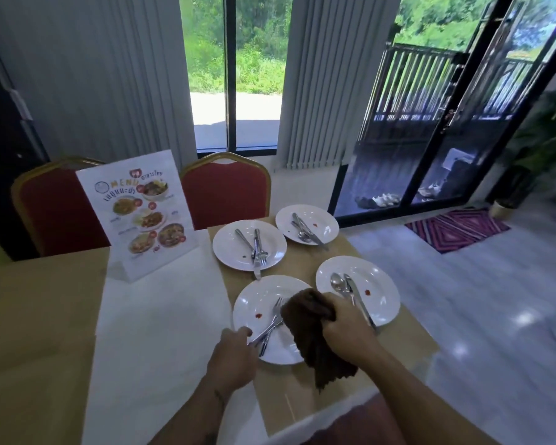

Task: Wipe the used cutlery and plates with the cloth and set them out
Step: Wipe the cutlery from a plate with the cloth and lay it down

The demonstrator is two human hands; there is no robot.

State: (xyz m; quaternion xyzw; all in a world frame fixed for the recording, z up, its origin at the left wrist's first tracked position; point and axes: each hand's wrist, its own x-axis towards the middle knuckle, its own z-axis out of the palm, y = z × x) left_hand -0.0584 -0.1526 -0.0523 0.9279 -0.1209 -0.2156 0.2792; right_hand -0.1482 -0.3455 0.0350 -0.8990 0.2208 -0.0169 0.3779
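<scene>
Tightly, right hand gripping brown cloth

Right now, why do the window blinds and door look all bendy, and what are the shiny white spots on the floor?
Head view: the wide-angle lens bows the black-framed glass door and the grey vertical blinds towards the edges; daylight bounces off the glossy pale floor as white glare spots; the round white plates mid-frame look sharp.
</scene>
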